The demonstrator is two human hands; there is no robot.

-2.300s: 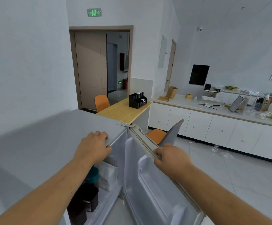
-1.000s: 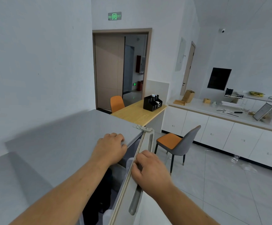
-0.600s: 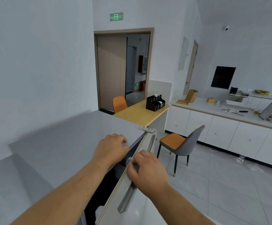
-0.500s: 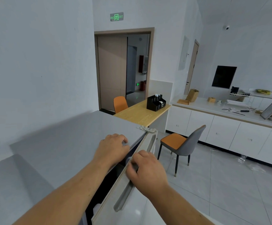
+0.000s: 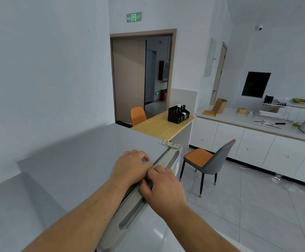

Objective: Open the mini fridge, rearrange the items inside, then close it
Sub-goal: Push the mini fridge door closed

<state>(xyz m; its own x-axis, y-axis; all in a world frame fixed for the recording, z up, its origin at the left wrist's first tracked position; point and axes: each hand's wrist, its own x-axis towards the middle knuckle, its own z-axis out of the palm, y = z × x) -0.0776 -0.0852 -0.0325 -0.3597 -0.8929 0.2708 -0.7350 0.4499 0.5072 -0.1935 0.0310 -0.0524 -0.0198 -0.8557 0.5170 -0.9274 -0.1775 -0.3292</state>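
The grey mini fridge [image 5: 86,160] stands in front of me against the left wall, seen from above. Its door [image 5: 148,233] is swung almost fully against the body; only a thin dark gap shows beside my left wrist. My left hand [image 5: 129,168] rests on the front edge of the fridge top with bent fingers, holding nothing. My right hand [image 5: 164,188] is clasped over the door's top edge, just above the recessed handle slot [image 5: 129,215]. The two hands touch. The items inside are hidden.
A grey chair with an orange seat [image 5: 208,160] stands on the tiled floor just right of the door. Beyond the fridge are a wooden table [image 5: 162,126] with a black organizer [image 5: 178,113] and a long white counter [image 5: 257,124].
The door has swung from wide open to nearly shut, pushed by my right hand. The inside items are no longer visible. My left hand stayed on the fridge top.
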